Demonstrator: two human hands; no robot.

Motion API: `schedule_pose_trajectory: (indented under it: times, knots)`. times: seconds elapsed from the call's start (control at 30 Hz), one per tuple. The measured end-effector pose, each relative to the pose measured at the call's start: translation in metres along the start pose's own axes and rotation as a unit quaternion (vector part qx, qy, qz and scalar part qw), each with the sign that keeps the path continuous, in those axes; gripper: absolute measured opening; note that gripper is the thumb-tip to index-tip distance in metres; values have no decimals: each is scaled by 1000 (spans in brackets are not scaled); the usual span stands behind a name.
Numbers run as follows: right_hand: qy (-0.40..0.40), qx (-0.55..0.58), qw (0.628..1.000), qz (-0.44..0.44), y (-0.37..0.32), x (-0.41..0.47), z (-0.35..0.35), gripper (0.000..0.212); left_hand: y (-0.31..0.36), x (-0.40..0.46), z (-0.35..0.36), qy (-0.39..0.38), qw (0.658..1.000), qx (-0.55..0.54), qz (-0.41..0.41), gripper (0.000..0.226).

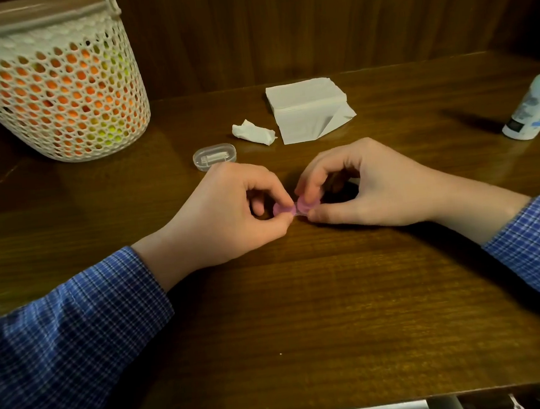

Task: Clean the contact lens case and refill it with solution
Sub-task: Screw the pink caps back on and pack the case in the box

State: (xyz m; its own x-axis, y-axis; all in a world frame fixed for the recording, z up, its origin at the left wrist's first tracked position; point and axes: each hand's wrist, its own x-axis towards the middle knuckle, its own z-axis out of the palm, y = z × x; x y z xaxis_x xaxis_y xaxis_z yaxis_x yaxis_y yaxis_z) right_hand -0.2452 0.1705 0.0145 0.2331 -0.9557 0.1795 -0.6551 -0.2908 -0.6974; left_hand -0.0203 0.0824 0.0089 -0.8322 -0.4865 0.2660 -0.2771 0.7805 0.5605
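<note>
A small pink contact lens case (296, 207) rests on the brown wooden table (306, 316) between my two hands. My left hand (230, 214) pinches its left cup with thumb and fingertips. My right hand (365, 185) grips the right cup, its fingers curled over the top. Most of the case is hidden by my fingers. A white solution bottle (537, 102) with a blue label leans at the far right edge of the table.
A stack of white tissues (309, 110) lies behind my hands, with a crumpled tissue (253, 133) beside it. A clear oval plastic box (214, 156) sits left of that. A white mesh basket (53, 90) holding orange and green items stands at back left.
</note>
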Motion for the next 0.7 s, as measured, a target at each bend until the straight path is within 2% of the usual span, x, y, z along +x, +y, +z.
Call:
schedule_pose_trajectory:
  times: [0.13,0.37,0.6,0.7]
  knots:
    - [18,-26,1000,4,1,1,3,8,-1,0,0,-2,1000,1,-1,13]
    - [-11,-19,1000,-1,1,0,-2,13,-1,0,0,-4,1000,-9,-5,12]
    - [54,-67,996,1,0,0,9,15,-1,0,0,-4,1000,-9,-8,13]
    - [27,-56,998,-11,0,0,4,11,-1,0,0,-4,1000,-13,-12,14]
